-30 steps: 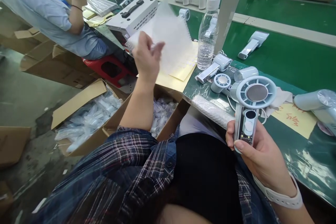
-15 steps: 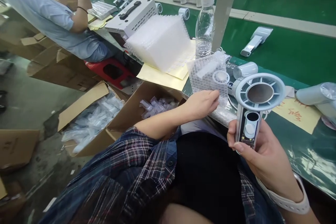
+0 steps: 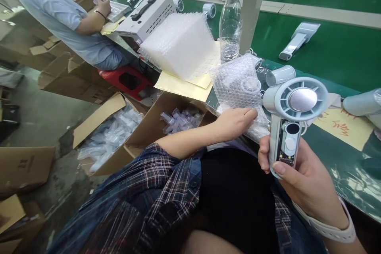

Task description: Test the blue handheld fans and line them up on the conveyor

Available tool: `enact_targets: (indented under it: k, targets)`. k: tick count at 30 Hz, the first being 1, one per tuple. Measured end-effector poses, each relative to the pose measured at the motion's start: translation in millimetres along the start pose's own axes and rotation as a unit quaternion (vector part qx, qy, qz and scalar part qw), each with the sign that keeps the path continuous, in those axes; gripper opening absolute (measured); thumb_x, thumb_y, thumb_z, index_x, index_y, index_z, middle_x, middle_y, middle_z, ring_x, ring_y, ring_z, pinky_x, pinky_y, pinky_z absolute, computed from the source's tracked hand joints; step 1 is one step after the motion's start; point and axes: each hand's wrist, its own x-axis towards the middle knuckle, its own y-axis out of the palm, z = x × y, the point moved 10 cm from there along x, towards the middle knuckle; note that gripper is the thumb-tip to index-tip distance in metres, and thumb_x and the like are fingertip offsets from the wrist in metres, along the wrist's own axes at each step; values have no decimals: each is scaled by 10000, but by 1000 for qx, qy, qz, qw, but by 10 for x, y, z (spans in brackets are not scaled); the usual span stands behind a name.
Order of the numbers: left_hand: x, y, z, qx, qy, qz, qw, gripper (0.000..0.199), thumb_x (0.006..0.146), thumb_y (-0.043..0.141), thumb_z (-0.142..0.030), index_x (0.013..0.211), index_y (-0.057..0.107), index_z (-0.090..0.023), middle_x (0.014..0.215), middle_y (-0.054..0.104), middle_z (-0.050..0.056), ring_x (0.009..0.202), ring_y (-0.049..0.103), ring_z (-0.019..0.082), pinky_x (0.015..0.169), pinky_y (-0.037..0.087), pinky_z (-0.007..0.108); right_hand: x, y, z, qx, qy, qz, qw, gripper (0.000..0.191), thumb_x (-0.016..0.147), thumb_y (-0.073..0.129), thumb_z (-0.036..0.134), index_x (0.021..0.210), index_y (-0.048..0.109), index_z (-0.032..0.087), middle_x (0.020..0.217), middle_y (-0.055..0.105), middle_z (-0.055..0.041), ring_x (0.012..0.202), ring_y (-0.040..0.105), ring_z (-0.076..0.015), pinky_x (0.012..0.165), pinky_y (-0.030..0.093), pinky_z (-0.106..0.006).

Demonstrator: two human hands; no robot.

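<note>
My right hand (image 3: 306, 178) is wrapped around the handle of a pale blue handheld fan (image 3: 294, 99), held upright with its round, silver-centred head on top and the dark button panel facing me. Lower left of the fan, my left hand (image 3: 238, 123) has its fingers curled together at the near edge of a bubble wrap sheet (image 3: 235, 81). Its fingertips are partly hidden, though they look closed on the wrap. Through the clear bubbles a ring shape shows. Behind the fan head lies another pale fan (image 3: 281, 75) on the bench.
A clear bottle (image 3: 230, 20) stands behind the wrap, left of a post. Stacked bubble wrap (image 3: 178, 43) sits on yellow paper beside a white device (image 3: 145, 16). Boxes (image 3: 149, 127) of plastic pieces are below. A co-worker (image 3: 68, 20) sits at left; a fan (image 3: 299, 41) lies on the green belt.
The fan has turned in my right hand, so its head faces more to the right. My left hand has moved slightly right, and the bubble wrap bulges more towards me.
</note>
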Motion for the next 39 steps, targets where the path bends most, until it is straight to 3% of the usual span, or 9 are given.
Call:
enact_targets:
  k: [5,11,18,21,24,28,30,35,39]
  targets:
    - [-3,-35,22,-25,3,-2,1000,265,1093,416,-247,1218,640,-177,1252,758,113,1095,740,259,821,547,351,-5,-127,-57,-41,-4,5,999,382,898,841,535,1203,754,323,1035,759,-42,789,698,-190,661,588,-295]
    - [140,-152,317,-303,-6,-46,952,181,1022,564,-242,1120,707,-190,1040,772,42,992,701,204,907,521,336,-27,-661,-116,-301,-40,-162,939,500,915,741,539,1310,715,234,1023,806,-90,826,746,-251,763,621,-361]
    - [193,16,667,-702,-128,-117,691,158,965,612,-198,1123,608,-207,740,543,-60,506,315,62,491,253,230,199,-508,-214,-495,-33,-137,857,700,932,596,573,1518,638,192,1295,810,-149,1148,787,-366,941,626,-468]
    - [74,-62,813,-732,-143,-180,642,136,988,597,-257,1118,570,-228,689,414,-90,477,238,67,455,180,236,264,-386,-141,-549,-55,-115,826,647,962,547,551,1483,674,190,1340,795,-154,1153,787,-359,919,624,-437]
    - [-88,-441,780,-617,-51,-247,745,228,1001,617,-290,1223,609,-242,740,471,-70,541,375,86,530,333,242,344,-231,-100,-599,-52,-78,795,605,970,524,507,1459,694,193,1189,831,-148,1008,804,-348,814,608,-417]
    - [-301,-743,177,-297,162,-210,917,384,1043,506,-202,1378,672,-289,969,722,12,882,664,164,826,506,279,444,-55,-50,-640,-41,-33,767,553,934,520,469,1344,740,171,858,787,-111,700,722,-307,623,498,-383]
    - [-383,-715,-20,-172,213,-178,945,464,1064,446,-171,1461,646,-303,1087,768,30,974,692,180,838,513,277,460,-49,33,-606,-47,-47,793,446,889,584,477,1178,776,197,761,734,-82,634,664,-271,598,460,-362]
    - [-521,-942,31,-59,135,-239,960,507,1114,392,-202,1603,519,-244,1117,788,53,947,711,175,833,535,271,440,-82,-182,-212,94,-54,971,487,843,681,692,867,682,206,703,699,-65,430,472,-139,433,326,-289]
    - [-672,-1119,-79,-122,116,-182,969,580,1107,391,-202,1685,395,-243,1187,805,47,997,765,183,843,571,262,495,134,-147,-181,90,-34,979,528,859,643,740,852,664,213,739,691,-70,448,434,-129,435,305,-291]
